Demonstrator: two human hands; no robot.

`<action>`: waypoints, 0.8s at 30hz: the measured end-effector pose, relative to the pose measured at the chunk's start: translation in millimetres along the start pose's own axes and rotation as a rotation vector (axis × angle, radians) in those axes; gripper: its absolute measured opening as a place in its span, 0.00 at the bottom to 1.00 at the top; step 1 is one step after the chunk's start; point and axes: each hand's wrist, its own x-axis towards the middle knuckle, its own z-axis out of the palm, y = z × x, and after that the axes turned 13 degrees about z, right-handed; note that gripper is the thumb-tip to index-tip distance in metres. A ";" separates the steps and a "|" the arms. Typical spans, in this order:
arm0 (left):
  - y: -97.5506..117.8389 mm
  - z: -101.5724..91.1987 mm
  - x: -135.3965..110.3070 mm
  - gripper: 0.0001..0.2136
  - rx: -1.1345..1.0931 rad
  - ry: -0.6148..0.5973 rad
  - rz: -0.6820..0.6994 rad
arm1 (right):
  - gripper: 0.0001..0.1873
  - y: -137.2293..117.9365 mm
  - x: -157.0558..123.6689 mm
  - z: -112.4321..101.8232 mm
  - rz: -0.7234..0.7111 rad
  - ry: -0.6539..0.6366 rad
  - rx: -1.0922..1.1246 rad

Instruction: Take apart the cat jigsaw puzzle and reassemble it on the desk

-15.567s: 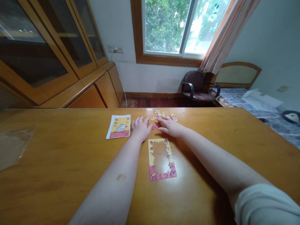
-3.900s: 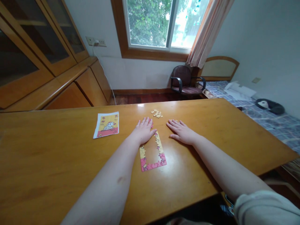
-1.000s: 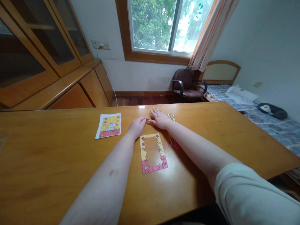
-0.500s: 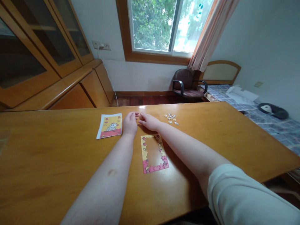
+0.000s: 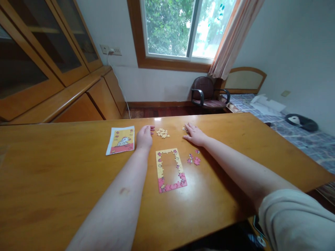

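Observation:
My left hand rests on the table just left of a small pile of yellow puzzle pieces. Its fingers point toward the pile, loosely apart, with nothing seen in them. My right hand lies spread over a group of whitish puzzle pieces, covering most of them. Nearer to me is a puzzle border, yellow above and pink below, with an open middle. Several pink puzzle pieces sit to its right. A printed picture of a white cartoon animal lies left of my left hand.
The wooden table spans the foreground, its far edge close beyond my hands. Cabinets stand at the left. Past the table are an office chair under the window and a bed at the right.
My right hand has moved right, from beside my left hand onto the whitish pieces. The yellow pile and the pink pieces, hidden before, now show. My left hand has stayed nearly in place.

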 end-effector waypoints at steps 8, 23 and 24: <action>1.4 0.4 -1.4 0.16 -0.006 -0.025 -0.015 | 0.22 -32.5 37.6 7.2 -0.106 0.143 0.178; 1.4 -0.6 -0.6 0.14 -0.018 -0.032 -0.022 | 0.10 -29.2 35.0 6.1 0.036 0.297 0.793; 1.3 -0.7 -0.3 0.14 -0.014 -0.031 -0.019 | 0.10 -23.4 30.7 5.6 0.084 0.312 0.872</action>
